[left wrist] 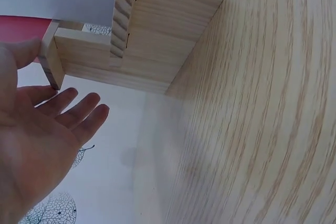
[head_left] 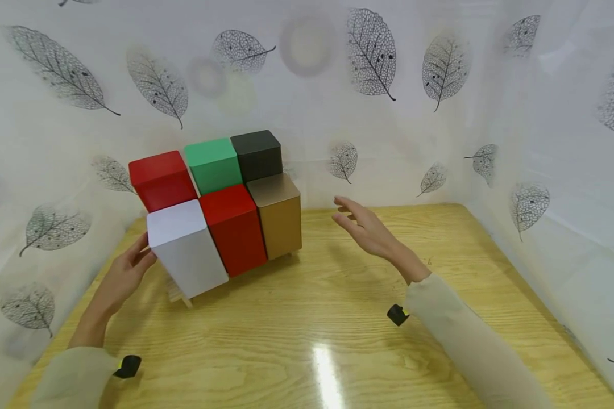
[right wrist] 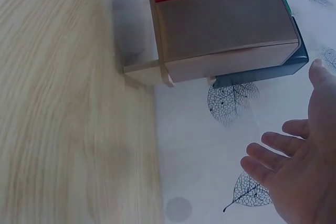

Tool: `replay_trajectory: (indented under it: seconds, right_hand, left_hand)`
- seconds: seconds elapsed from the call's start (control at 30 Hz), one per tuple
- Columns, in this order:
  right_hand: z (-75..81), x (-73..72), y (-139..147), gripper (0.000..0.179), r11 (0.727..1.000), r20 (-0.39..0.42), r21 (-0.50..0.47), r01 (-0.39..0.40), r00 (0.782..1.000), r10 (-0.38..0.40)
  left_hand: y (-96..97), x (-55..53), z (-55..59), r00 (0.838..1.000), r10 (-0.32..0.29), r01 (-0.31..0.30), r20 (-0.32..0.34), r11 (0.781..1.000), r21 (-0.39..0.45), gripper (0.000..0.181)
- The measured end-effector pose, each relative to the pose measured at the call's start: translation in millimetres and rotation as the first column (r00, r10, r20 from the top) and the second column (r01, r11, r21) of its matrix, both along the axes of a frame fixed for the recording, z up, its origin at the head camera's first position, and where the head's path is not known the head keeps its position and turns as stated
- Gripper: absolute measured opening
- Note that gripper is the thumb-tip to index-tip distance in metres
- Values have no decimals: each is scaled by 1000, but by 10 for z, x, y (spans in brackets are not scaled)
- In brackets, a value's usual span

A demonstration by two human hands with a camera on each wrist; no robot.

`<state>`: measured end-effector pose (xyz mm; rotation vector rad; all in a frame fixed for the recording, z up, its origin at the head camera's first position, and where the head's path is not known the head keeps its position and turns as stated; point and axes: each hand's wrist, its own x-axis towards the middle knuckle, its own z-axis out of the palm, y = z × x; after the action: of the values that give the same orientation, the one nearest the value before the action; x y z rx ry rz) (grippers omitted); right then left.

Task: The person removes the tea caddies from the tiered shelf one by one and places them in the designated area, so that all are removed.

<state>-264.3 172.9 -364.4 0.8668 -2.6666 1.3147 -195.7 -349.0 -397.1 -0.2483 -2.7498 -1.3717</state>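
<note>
At the table's left side: left hand (head_left: 123,278), arm reaching forward from the near left, thumb and index finger clamped on the end of a wooden stand (left wrist: 163,30); the remaining three fingers lightly bent, clear of the wood. Whether it also touches the nearest box cannot be told.

Right of centre: right hand (head_left: 370,230), arm slanting in from the near right, palm turned toward the stand, thumb raised apart from the lightly bent fingers; grip empty, well apart from the boxes.

Stand: pale wood, on the left half of the table (head_left: 266,352), largely hidden under its load. Long axis oblique, from near left to far right; near-left end toward the left hand, far-right end toward the right hand.

Load, six boxes in two rows of three, set side by side along the stand. Front row, left to right: white box (head_left: 186,244), bright red box (head_left: 235,233), gold box (head_left: 278,218). Back row, tops higher in the head view: dark red box (head_left: 164,179), green box (head_left: 212,165), black box (head_left: 258,156).

Surroundings: white sheet (head_left: 307,113) printed with dark leaves, behind the table and along both sides. Pale sleeves, left (head_left: 77,375) and right, each with a small black piece at the cuff. Bright glare on the near part of the table. Between right hand and gold box, bare tabletop.
</note>
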Motion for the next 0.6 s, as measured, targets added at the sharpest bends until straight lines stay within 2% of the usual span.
replay_trajectory:
  seconds: [0.3,0.6]
  right_hand:
    - [134,-86,-199,66,998,38,-53,-21,999,23]
    - [185,-151,-363,66,993,50,-100,-58,997,63]
  left_hand:
    - [-127,-67,-32,998,-51,52,30,998,-46,72]
    - [-177,-74,-7,996,-89,90,17,994,-57,70]
